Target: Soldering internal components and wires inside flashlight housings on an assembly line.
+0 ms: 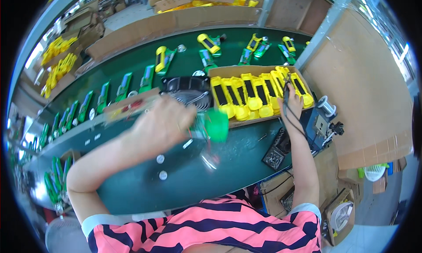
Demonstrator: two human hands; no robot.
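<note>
My left hand [169, 121], smeared by motion, is closed on a green plastic housing [216, 126] above the middle of the bench. Thin red wires and a blurred clear part [210, 160] hang below it. At the right my right hand [292, 102] reaches over a cardboard box filled with yellow plastic housings [250, 92] that have black strips. Its fingers are closed around a thin dark corded tool [287, 80], which looks like a soldering iron; the cord [295, 123] runs back along my wrist. The tool's tip is hard to make out against the yellow parts.
A black fan [187, 88] stands left of the box. Behind it, a green belt [132, 68] carries several green and yellow units. At the right are a solder wire spool [326, 106], a blue device [314, 125] and a dark stand [276, 152]. A cardboard panel [365, 90] rises beyond.
</note>
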